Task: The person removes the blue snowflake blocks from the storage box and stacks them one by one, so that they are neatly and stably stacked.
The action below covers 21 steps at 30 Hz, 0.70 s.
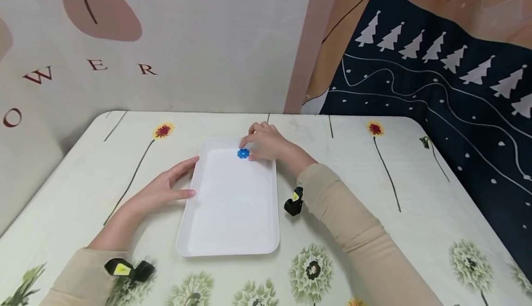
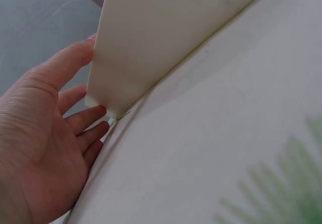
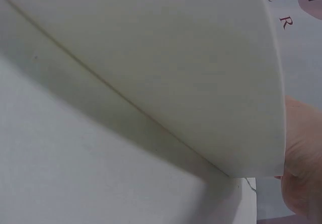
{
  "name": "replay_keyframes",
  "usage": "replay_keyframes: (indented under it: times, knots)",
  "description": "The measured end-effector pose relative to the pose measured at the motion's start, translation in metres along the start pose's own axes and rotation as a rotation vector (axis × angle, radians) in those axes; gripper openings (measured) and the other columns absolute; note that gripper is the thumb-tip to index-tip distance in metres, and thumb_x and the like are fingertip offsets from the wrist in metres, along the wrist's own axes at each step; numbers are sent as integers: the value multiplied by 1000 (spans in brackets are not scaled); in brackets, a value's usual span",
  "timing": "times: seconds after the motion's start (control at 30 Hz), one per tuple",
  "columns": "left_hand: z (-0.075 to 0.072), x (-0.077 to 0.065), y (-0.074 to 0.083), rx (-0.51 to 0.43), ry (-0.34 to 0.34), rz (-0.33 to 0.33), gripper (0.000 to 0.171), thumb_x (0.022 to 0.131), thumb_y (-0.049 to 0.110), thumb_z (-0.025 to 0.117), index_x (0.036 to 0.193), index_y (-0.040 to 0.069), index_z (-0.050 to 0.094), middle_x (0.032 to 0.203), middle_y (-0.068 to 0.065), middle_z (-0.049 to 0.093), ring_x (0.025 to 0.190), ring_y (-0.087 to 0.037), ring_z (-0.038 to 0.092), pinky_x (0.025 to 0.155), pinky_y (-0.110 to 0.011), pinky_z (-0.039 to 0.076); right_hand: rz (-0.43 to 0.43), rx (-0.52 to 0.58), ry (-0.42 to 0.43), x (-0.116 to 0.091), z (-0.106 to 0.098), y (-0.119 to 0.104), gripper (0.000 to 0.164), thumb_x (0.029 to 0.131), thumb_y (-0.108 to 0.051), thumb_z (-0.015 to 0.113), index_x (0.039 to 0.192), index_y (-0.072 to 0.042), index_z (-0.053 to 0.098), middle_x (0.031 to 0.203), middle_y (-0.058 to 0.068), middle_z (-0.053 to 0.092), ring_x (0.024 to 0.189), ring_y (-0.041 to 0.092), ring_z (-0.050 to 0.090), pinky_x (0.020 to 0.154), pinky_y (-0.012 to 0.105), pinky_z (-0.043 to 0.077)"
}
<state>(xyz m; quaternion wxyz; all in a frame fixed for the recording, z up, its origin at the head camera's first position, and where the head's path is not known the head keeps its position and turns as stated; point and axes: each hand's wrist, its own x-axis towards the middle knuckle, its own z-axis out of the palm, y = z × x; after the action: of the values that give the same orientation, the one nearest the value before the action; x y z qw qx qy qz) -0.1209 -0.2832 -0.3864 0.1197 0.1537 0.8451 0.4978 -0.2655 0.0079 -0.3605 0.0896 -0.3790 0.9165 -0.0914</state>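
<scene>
A white rectangular tray [image 1: 232,204] lies on the flower-printed tablecloth, long side toward the camera. In its far part is a small blue flower-shaped plastic disc [image 1: 243,154]. My right hand [image 1: 266,143] reaches over the tray's far right corner and pinches the disc at its edge between thumb and index finger. My left hand [image 1: 164,188] is at the tray's left side, fingers extended, with thumb and index fingertips against the rim. From the left wrist, the left hand [image 2: 50,123] shows beside the tray's outer wall [image 2: 156,32]. The wall [image 3: 166,73] hides much of the right hand [image 3: 302,158] in the right wrist view.
The tablecloth [image 1: 353,172] carries printed flowers and dandelions. A pale printed curtain [image 1: 208,42] hangs behind the table, and a dark cloth with white trees [image 1: 415,75] hangs at the right. Black wrist devices [image 1: 294,202] sit on both sleeves.
</scene>
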Motion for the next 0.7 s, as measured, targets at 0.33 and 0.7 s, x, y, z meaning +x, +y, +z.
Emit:
replay_keyframes:
  times: [0.33, 0.7]
  knots:
    - [0, 2, 0, -5, -1, 18, 83, 84, 13, 74, 151, 4, 26, 154, -16, 25, 139, -39, 21, 96, -5, 25, -21, -57, -78, 5, -4, 1, 39, 87, -42, 69, 126, -41, 62, 126, 0, 45, 109, 17, 35, 94, 33, 30]
    - [0, 2, -2, -40, -10, 35, 82, 84, 10, 74, 151, 5, 25, 154, -16, 24, 140, -38, 18, 98, -6, 25, 24, 0, -84, 5, -4, -1, 34, 85, -43, 71, 119, -37, 67, 123, -2, 46, 110, 16, 34, 93, 31, 30]
